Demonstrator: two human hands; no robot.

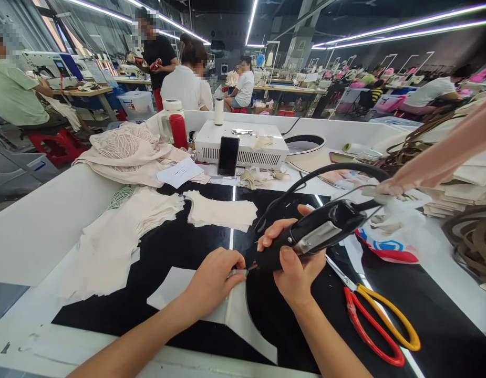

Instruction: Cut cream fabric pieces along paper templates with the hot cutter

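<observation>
My right hand (300, 273) is wrapped round a corded black electric hand tool (317, 231) with a silver metal plate on its side. The tool's narrow tip points left, close to the fingers of my left hand (217, 275). That left hand is closed, pinching the upper edge of a white fabric piece (250, 320) on the black mat (148, 310). A small greyish bit shows at the fingertips; I cannot make out what it is. Scissors (379, 317) with red and yellow handles lie right of my right hand.
Stacked cream fabric pieces (109, 247) lie at left, another stack (221, 210) behind my hands. A phone (228, 156) leans on a white vented box (243, 144). The tool's black cord (325, 169) arches rightward. A plastic bag (396, 241) lies at right. Several people sit beyond.
</observation>
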